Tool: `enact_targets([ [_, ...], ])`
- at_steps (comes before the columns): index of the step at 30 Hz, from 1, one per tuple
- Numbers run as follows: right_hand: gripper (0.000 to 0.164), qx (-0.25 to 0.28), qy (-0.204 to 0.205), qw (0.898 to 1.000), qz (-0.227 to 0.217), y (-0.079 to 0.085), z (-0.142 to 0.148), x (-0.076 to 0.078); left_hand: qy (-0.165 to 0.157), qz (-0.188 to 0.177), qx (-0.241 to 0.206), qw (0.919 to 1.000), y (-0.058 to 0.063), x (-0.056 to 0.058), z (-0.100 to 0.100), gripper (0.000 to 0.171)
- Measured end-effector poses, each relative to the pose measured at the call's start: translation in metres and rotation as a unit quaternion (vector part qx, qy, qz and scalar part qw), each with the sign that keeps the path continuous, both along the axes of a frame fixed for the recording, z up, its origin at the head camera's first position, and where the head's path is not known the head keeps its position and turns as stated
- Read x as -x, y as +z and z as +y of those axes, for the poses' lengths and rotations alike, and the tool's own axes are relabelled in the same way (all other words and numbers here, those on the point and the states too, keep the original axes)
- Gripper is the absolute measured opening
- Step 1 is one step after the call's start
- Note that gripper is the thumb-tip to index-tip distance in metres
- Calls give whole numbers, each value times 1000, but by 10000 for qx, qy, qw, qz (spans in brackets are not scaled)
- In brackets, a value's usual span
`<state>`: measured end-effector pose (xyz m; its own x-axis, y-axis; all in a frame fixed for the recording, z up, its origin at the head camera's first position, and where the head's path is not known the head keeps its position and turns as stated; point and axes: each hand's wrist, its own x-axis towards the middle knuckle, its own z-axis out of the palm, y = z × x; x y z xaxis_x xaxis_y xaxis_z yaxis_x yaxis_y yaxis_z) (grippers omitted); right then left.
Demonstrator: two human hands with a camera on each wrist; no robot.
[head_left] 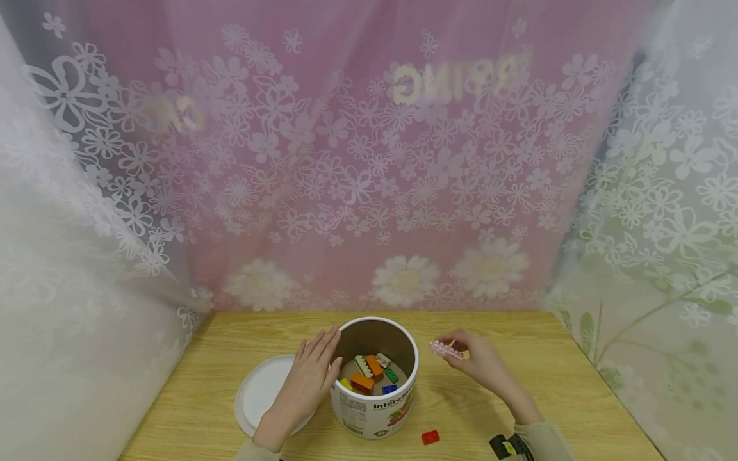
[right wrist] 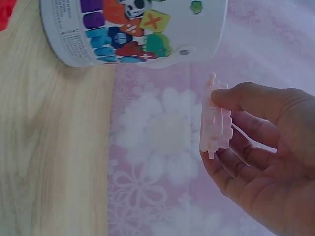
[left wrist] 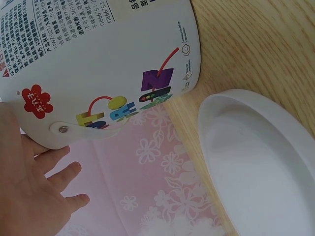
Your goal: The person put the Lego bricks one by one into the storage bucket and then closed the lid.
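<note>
White lid (head_left: pixel 261 392) seen on wooden tabletop (head_left: pixel 576 403), partly overlapped by left hand (head_left: pixel 308 380) | left hand: fingers held straight, laid against white bucket (head_left: pixel 359 416) | coloured bricks (head_left: pixel 362 384) contained in bucket | red brick (head_left: pixel 430 437) seen on tabletop near bucket | pink block (head_left: pixel 446 349) pinched between thumb and fingertips of right hand (head_left: pixel 481 363), held beside bucket, above tabletop

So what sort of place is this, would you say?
Probably a small curtained-off tabletop booth indoors: flowered curtains hang behind and on both sides of a wood-grained table, where a tub of toy bricks stands.
</note>
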<state>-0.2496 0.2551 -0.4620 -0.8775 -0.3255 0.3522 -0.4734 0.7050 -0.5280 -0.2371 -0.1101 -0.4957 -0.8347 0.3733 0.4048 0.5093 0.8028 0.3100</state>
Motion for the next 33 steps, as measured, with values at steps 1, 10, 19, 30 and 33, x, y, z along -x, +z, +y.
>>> enact_targets([
  [1, 28, -11, -20, 10000, 3, 2, -1, 1, -5, 23, 7, 10000, 0, 0, 0, 58],
  [10, 28, -6, 6, 10000, 37, 17, -14, 5, 33, -61, 60, 10000, 0, 0, -1, 58],
  [19, 27, 113, 137, 9996, 215, 27, -36, 9, 41, -10, 86, 10000, 0, -1, -2, 58],
  [30, 26, 270, 811, 9959, 301, 34, -77, 20, 26, -23, 48, 10000, 0, 0, -1, 58],
  [33, 25, 272, 933, 9950, 237, 30, -87, 25, 23, -2, 57, 10000, 0, 0, -1, 58],
])
